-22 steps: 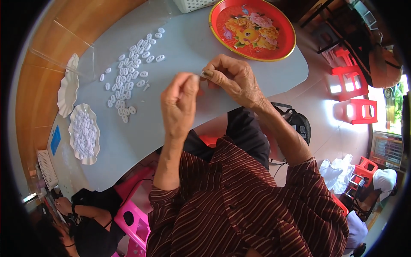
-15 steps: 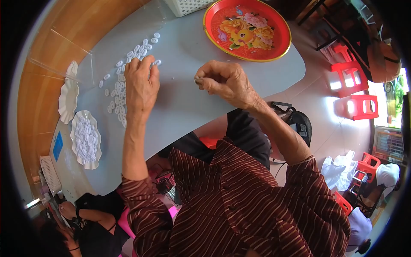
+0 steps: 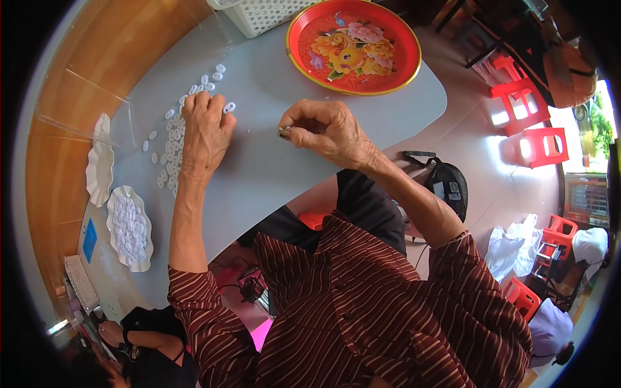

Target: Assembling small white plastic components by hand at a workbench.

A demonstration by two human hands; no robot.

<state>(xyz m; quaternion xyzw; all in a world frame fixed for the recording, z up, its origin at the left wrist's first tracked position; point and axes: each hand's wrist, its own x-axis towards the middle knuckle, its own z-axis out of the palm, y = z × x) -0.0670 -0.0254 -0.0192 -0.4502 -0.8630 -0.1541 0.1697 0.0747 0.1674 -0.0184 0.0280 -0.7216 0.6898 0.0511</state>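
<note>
My left hand (image 3: 207,132) is at the spread of small white oval pieces (image 3: 173,139) with dark marks, its fingers bent downward. One white oval piece (image 3: 229,108) shows at the tips of its thumb and forefinger, apparently pinched there. Some of the pieces are hidden under this hand. To the right, my right hand (image 3: 323,132) is raised over the grey table (image 3: 265,174), thumb and forefinger pressed together on a small, dark-edged thing that I cannot make out. A white wavy-rimmed dish (image 3: 149,249) at the left holds a heap of similar white pieces (image 3: 130,226).
A red round tray (image 3: 388,81) with painted flowers lies at the far right of the table. Behind is a white perforated basket (image 3: 259,19). A second wavy dish (image 3: 100,165) stands at the left edge. Another person's arm (image 3: 152,339) is at lower left; red stools (image 3: 543,147) stand right.
The whole view has shifted, moving the tray and pieces in the picture. Both hands keep nearly the same place over the table and the same finger shape.
</note>
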